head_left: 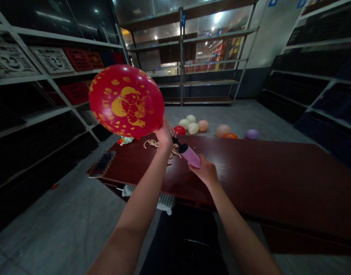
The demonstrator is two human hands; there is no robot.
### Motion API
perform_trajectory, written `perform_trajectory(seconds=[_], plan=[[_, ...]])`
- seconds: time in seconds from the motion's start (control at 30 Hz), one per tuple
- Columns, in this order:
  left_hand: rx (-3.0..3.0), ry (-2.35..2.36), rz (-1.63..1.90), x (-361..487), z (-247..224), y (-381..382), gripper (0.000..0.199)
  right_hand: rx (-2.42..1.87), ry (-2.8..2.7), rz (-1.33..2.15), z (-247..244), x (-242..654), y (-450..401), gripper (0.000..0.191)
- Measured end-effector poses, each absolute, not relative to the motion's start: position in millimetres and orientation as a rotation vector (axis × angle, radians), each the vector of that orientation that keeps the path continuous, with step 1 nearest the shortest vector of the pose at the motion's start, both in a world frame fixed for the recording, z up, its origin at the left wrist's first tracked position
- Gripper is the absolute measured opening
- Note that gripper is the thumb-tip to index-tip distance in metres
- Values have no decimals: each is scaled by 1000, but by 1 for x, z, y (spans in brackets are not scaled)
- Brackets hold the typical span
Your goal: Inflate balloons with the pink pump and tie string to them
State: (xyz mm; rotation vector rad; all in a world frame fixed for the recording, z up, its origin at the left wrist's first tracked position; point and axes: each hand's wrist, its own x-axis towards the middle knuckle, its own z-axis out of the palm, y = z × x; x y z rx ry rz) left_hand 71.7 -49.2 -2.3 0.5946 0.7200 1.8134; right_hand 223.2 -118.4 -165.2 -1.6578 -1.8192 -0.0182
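Observation:
A large red balloon (126,101) with yellow printed figures is inflated and tilts up to the left. Its neck end is inside the grip of my left hand (165,134), which is closed there against the black nozzle end of a hand pump; the exact hold on the neck is hidden. The pump (191,156) has a pink barrel and a black cap. My right hand (204,169) is wrapped around the barrel's near end. Beneath my left hand, a pile of pale, string-like pieces (152,143) lies on the dark red table (267,172).
A phone-like, blurred-out item (102,164) lies at the table's left end, with crumpled colourful wrappers (126,140) behind it. On the floor beyond are white balloons (193,128), an orange one (229,135) and a purple one (252,133). Shelving racks (181,57) stand around.

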Motion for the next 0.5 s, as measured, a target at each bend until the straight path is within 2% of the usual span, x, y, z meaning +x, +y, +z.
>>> perform_trajectory(seconds=[0.2,0.33,0.5], plan=[[480,781,1709,84,-42,-49,48,-1696,-1854,-98,-162,222,-120,31],[366,703,1660,57,-55,-52,47,-1639,-1952,-166,-161,218,-123,28],[258,729,1796,17,-77,-64,45,-1601,-2101,-209,-154,213,-131,25]])
